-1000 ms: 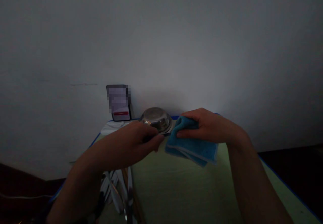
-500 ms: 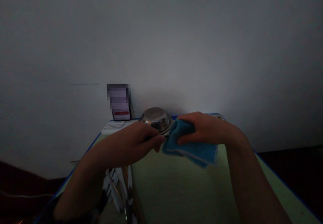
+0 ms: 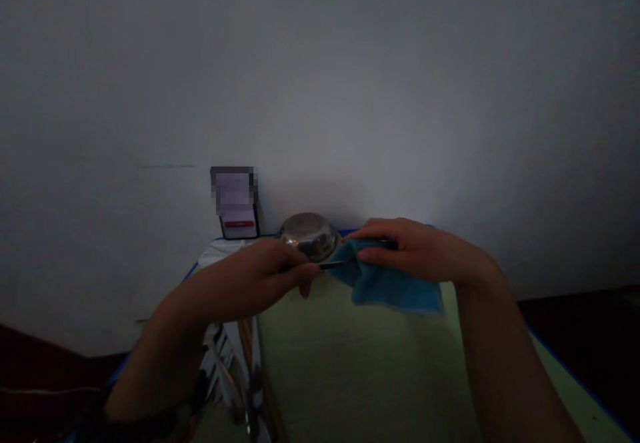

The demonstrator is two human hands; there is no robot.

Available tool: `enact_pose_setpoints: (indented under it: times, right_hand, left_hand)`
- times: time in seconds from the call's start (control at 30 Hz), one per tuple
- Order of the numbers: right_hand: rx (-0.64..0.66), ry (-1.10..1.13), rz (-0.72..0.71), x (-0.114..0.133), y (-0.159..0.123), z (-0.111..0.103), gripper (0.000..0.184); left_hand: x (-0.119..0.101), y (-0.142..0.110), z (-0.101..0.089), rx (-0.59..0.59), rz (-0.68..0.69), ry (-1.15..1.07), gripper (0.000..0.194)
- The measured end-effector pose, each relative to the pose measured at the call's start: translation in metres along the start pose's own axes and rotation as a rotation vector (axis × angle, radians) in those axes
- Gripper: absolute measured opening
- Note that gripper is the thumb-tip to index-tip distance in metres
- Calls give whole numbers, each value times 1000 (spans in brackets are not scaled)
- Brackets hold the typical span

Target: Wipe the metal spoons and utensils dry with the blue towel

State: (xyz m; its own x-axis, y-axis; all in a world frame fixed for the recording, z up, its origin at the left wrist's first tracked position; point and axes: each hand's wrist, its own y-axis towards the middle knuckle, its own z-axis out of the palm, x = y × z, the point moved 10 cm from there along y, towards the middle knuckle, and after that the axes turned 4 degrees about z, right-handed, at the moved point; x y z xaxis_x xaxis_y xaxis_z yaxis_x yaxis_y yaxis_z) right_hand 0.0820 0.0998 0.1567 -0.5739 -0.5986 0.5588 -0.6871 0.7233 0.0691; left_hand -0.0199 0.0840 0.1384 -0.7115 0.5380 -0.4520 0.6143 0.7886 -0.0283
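A thin, dark utensil (image 3: 333,265) is bridging the gap between two hands, over the far middle of the table, its right end disappearing into a blue cloth (image 3: 395,286). The left hand (image 3: 270,273) is pinching the other end between thumb and fingers. And over on the right, the right hand (image 3: 405,246) is clasping that cloth, thumb on the near side, fingers on the far side, a loose corner hanging down to the right! Whether those fingers are squeezing the utensil through the fabric, I cannot tell.

Just beyond the utensil, a shiny metal bowl (image 3: 310,233) is sitting upside down near the wall (image 3: 350,96). Left of it, a phone (image 3: 239,213) is leaning upright there, screen partly blurred. Nearer, on the left, a heap of cutlery (image 3: 227,363) is lying on the pale green table (image 3: 350,363), partly hidden by the left forearm.
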Motion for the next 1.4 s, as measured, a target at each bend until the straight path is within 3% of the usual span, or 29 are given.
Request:
enact_pose_setpoints:
  times: [0.3,0.43,0.57,0.7,0.8,1.13,1.4]
  right_hand:
    - [-152,114,81,-9,1,-9,31]
    - [-27,210,90,-10,-2,-1,35]
    - [63,142,56,-8,-6,2,51]
    - [110,155,47,-8,-7,7,41]
    - [75,138,89,-13,-6,5,40]
    - [-80,-73,43,-13,-1,-8,30]
    - [-61,-23,57,-9,1,-2,30]
  left_hand:
    - [-7,-1,3,16,15,-14,44]
    - [-1,-2,3,28,21,-41,43]
    - [7,-4,-1,21,11,-61,41]
    - [12,-5,-2,6,-5,-64,41]
    - [15,-6,-1,10,-27,-44,42]
    - [12,-5,4,43,-29,-42,42]
    - [7,-4,4,50,-14,-51,42]
